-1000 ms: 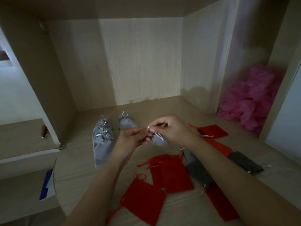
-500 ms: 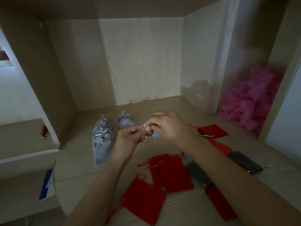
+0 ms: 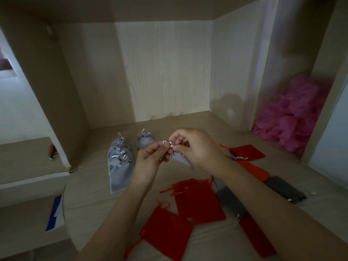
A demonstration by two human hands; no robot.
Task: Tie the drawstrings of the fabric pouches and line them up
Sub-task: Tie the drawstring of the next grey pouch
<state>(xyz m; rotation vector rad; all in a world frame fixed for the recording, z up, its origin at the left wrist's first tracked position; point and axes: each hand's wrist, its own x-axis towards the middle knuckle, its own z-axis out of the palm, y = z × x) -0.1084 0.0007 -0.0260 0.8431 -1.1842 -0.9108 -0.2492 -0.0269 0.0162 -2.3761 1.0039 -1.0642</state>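
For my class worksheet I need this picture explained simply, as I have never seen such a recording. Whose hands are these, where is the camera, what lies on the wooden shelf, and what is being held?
There is no machine here. A person works with bare hands, and one camera worn on the head looks down at them. The left hand and right hand hold up a small light grey fabric pouch, their fingers pinching its silver drawstring. On the pale wooden shelf, tied light grey pouches lie in a row on the left. Flat red fabric pouches and dark grey fabric pouches lie nearer and to the right. A crumpled pink heap sits beyond a divider.
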